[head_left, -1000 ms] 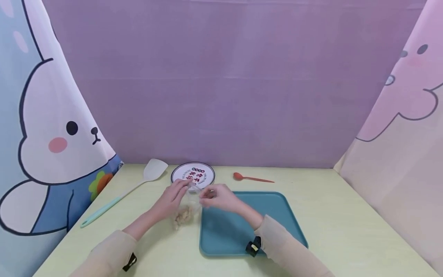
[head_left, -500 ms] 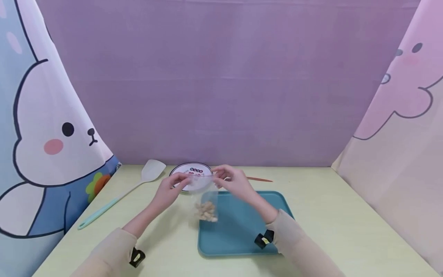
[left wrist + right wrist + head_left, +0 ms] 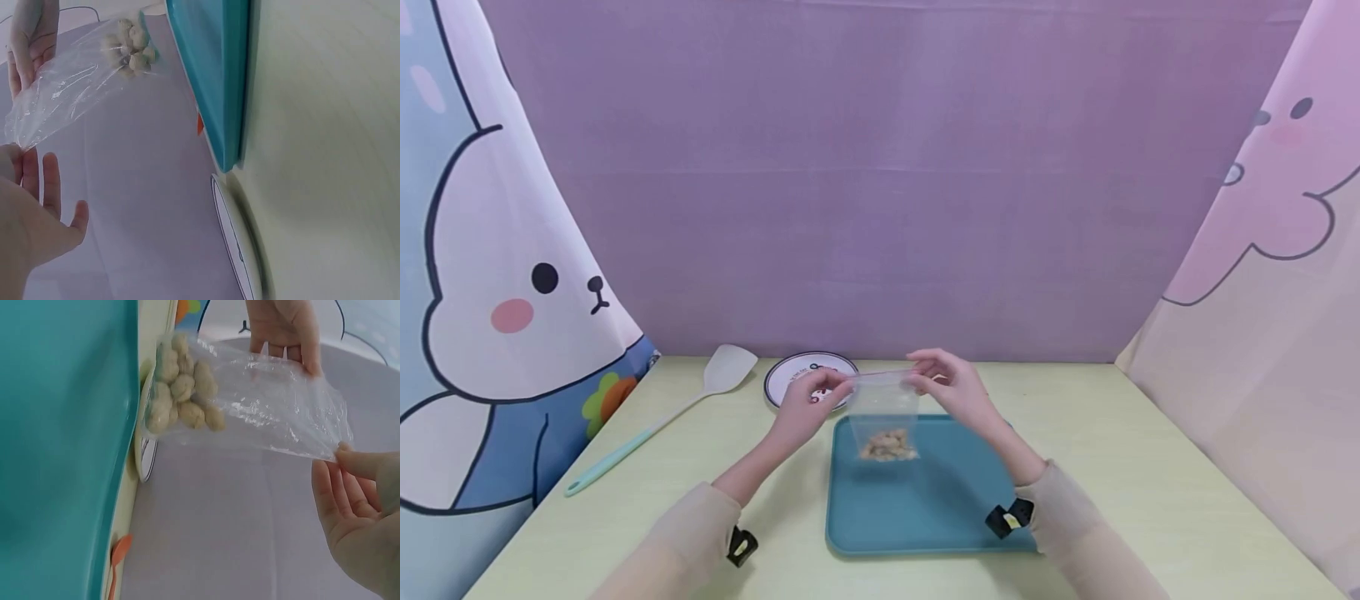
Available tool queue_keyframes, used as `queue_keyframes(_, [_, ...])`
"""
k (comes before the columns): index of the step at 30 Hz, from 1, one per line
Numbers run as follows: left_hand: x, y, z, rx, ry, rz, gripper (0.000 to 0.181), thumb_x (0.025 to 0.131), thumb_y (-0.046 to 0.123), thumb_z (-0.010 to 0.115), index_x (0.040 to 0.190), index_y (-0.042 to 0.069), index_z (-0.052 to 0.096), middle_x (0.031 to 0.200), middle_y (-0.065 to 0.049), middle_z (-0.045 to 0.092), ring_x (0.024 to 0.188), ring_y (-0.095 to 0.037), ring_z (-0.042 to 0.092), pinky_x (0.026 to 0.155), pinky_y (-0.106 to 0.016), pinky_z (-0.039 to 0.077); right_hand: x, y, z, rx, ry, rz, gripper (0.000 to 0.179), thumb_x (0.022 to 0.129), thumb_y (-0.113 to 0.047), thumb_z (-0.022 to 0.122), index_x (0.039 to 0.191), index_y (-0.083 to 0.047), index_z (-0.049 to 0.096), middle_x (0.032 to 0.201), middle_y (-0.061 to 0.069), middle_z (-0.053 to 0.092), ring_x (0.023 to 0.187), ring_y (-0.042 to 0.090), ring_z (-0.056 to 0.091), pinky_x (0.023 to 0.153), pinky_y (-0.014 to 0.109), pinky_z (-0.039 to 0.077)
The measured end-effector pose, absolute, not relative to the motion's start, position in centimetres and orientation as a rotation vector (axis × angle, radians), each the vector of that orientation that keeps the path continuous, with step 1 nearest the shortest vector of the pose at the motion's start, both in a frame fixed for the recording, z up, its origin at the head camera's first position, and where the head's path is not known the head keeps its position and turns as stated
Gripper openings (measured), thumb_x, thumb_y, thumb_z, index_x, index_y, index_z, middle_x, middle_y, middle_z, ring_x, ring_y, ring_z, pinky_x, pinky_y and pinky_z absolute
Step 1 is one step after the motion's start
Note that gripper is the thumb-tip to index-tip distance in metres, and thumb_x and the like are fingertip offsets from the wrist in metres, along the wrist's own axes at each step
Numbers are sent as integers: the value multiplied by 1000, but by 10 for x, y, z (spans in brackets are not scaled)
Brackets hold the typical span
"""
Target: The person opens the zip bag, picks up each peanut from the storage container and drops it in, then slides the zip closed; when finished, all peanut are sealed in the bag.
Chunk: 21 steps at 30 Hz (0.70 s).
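Observation:
A clear plastic bag (image 3: pixel 883 417) hangs upright between my two hands, stretched along its top edge. Light brown peanuts (image 3: pixel 888 445), in their shells by their look, lie bunched at its bottom. My left hand (image 3: pixel 808 405) pinches the top left corner between thumb and fingertip. At the top right corner my right hand (image 3: pixel 951 390) pinches the bag, its other fingers curved, as the right wrist view shows. Below the bag lies a teal tray (image 3: pixel 880 525), and in the head view the peanuts overlap its far left part.
Behind my left hand a white plate (image 3: pixel 790 375) with printed writing lies on the table. Left of it rests a spatula (image 3: pixel 662 423) with a mint green handle. An orange-red spoon (image 3: pixel 119 553) lies beyond the tray. A purple cloth (image 3: pixel 880 183) closes off the back.
Both hands have moved right with the bag, from left of the tray to over it. The right hand has taken the bag's top right corner, and the bag now hangs spread.

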<state>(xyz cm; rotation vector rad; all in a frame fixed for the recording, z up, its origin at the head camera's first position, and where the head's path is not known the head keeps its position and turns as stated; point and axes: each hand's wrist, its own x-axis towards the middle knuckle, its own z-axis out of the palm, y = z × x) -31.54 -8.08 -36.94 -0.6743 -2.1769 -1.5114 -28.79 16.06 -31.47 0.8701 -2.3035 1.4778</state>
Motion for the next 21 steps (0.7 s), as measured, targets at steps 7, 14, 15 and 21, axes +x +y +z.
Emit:
queue_keyframes(7, [-314,-67,-368,-819,-2157,-1346,8,87,18,67,89,11,71,85,0,70,82,-10,62,76,-28,53,-303,181,-332,887,-2340,1444,30,89,0,60,118,4,58,95,24,64,83,26,64,70,23,55])
queue_keyframes(14, [-315,-59,-372,-883,-2145,-1312,9,87,19,67,88,12,72,84,2,69,80,-10,61,75,-28,51,-311,178,-340,1002,-2504,1328,31,89,-16,64,120,-11,63,111,10,66,89,16,60,72,28,52])
queue_keyframes(15, [-315,-58,-372,-887,-2145,-1314,9,87,19,67,88,12,72,84,2,69,80,-10,61,75,-29,51,-310,176,-339,998,-2519,1312,30,89,-20,65,118,-13,65,111,7,67,90,15,60,73,29,52])
queue_keyframes(21, [-313,-52,-371,-893,-2142,-1354,9,87,19,67,87,11,71,82,2,69,79,-10,61,76,-25,50,-307,164,-334,1010,-2515,1179,21,88,-30,66,104,-17,72,100,-4,69,91,10,62,83,37,53])
